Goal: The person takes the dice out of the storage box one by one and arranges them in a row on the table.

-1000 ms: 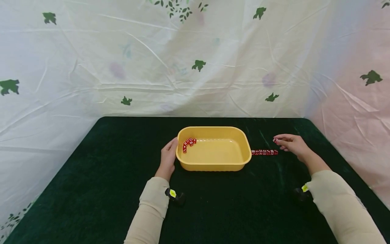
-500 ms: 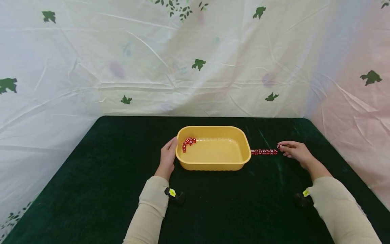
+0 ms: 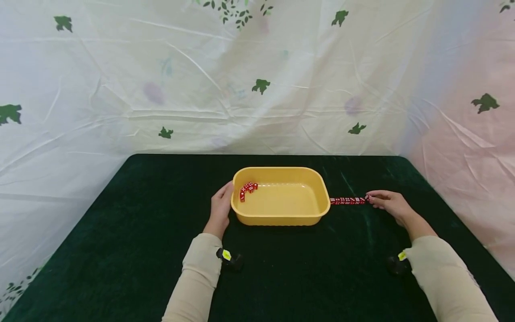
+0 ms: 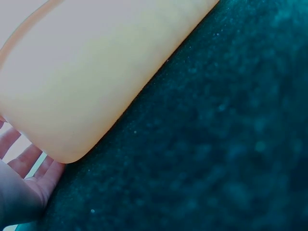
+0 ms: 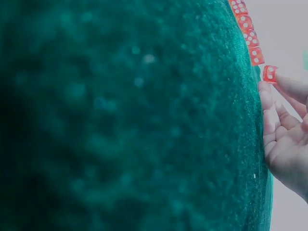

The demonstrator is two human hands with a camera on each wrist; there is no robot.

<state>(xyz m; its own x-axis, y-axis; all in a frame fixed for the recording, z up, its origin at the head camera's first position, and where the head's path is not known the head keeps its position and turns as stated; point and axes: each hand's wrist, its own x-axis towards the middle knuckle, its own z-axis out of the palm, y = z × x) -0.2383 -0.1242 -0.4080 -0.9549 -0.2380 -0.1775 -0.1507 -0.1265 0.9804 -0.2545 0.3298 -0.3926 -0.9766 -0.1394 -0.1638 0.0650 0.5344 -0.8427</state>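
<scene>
A yellow plastic tub (image 3: 281, 220) stands on the dark green cloth, with several red dice (image 3: 249, 188) inside at its left end. My left hand (image 3: 220, 208) rests against the outside of the tub's left end; the left wrist view shows its fingers (image 4: 26, 159) extended along the wall. From the tub's right side a straight row of red dice (image 3: 348, 201) runs rightward. At the row's right end my right hand (image 3: 389, 205) pinches one red die (image 5: 269, 74) between thumb and fingertips. In the right wrist view a small gap separates this die from the row's last one.
The green cloth (image 3: 297, 273) covers the whole table, and a white patterned curtain (image 3: 201, 89) hangs behind and at both sides. Each wrist wears a small black camera, such as the left wrist camera (image 3: 231, 260).
My right hand has brought the pinched die down and slightly right, from above the row to its right end. My left hand and the tub have stayed in place.
</scene>
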